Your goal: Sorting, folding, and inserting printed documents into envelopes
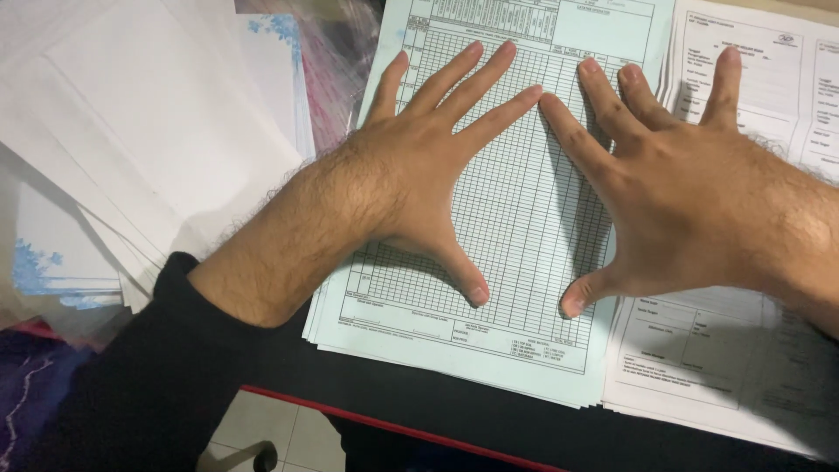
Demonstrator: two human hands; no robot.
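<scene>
Both hands, left (428,149) and right (673,192), lie flat and spread wide on the stack (524,288) of pale blue gridded forms at the near middle of the dark surface (454,406), gripping nothing. They look to be pressing and squaring the thin, smooth sheets; evening the fanned near edge would call for light pushes. White papers (131,131) lie left.

Dark desk (489,419), gridded form stack (524,218), white forms (769,79), blank sheets (131,114)
</scene>
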